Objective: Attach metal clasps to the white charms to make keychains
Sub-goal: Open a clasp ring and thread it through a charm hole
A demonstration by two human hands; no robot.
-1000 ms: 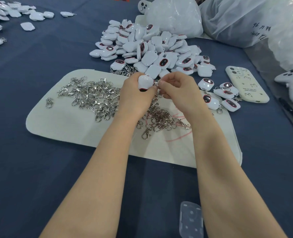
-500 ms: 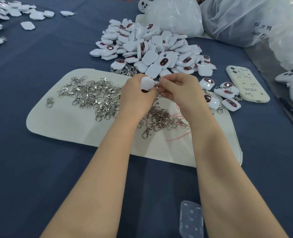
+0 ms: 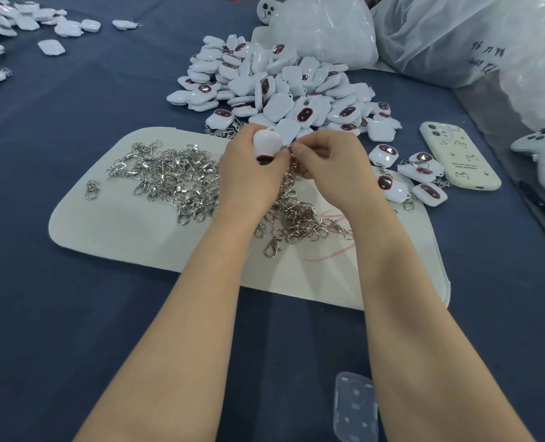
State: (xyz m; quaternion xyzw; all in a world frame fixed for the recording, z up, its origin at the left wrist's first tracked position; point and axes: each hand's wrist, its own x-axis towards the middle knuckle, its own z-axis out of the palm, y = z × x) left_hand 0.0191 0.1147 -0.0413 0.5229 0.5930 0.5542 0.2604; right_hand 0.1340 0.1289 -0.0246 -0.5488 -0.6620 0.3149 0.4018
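Both hands meet over the far edge of the cream mat (image 3: 121, 231) on the blue-covered worktop (image 3: 73, 314). From my seat I see the left hand (image 3: 249, 177) curled round one white charm (image 3: 266, 142), holding it upright with its dark, red-rimmed part at the bottom. The right hand (image 3: 332, 167) is just beside it, thumb and forefinger pinched together on a metal clasp (image 3: 292, 149) at the charm's edge; most of that clasp is hidden, so I cannot tell whether it is hooked on. A loose heap of clasps (image 3: 175, 177) lies on the mat under and left of the hands. The pile of charms (image 3: 280, 87) sits beyond the mat. A few finished keychains (image 3: 392, 186) lie to the right, near a cream-cased phone (image 3: 459, 157).
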